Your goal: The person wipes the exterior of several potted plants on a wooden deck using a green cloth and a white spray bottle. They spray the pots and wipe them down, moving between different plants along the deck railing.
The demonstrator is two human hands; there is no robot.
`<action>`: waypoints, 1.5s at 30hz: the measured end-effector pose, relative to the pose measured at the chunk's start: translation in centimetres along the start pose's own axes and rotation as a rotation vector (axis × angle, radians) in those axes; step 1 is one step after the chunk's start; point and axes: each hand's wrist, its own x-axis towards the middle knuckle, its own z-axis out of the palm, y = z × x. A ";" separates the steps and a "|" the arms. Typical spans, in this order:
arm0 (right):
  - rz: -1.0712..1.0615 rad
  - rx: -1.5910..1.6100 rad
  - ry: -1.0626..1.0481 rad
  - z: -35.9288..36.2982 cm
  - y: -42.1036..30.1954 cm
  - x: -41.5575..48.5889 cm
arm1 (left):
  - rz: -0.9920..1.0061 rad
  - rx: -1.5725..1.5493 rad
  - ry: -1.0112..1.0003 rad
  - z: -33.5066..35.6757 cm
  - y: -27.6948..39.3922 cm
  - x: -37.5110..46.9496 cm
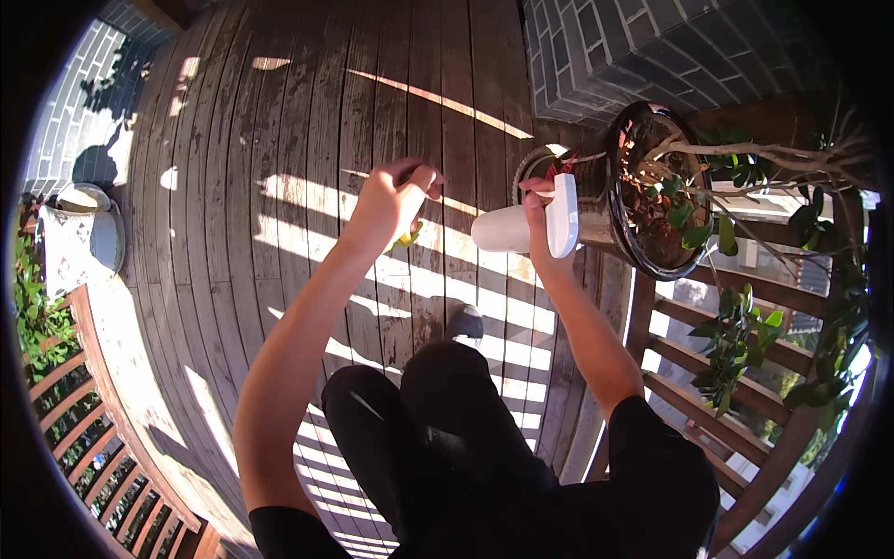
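Note:
My right hand (539, 209) grips a white bottle (501, 230) that lies sideways in the air, its rounded end towards the left. Its flat white head (564, 216) stands across it at the right, like that of a spray bottle. My left hand (399, 192) is raised over the deck with its fingers curled. A small yellow-green thing (405, 240), perhaps a leaf, shows at the lower side of that hand, against the fingers; most of it is hidden. Close beyond my right hand is a large dark-rimmed plant pot (614, 209) with a branching plant.
Worn wooden deck boards (293, 140) run underfoot, striped with sunlight. A smaller pot (524, 168) stands beside the large one, with something red near it. At right are a brick pillar (614, 56) and a wooden railing (740, 363). A white pot (87, 237) and slatted bench (105, 419) are at left.

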 end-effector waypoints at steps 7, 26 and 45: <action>0.111 -0.001 -0.081 1.6 -0.3 7.1 | 0.114 0.401 -0.329 2.3 6.8 10.9; 0.291 0.034 0.834 1.7 -7.1 12.8 | -0.048 0.632 -1.383 9.7 8.8 27.3; 0.706 -0.136 1.267 4.0 -11.9 10.4 | -0.825 -0.084 -1.304 5.4 6.0 13.4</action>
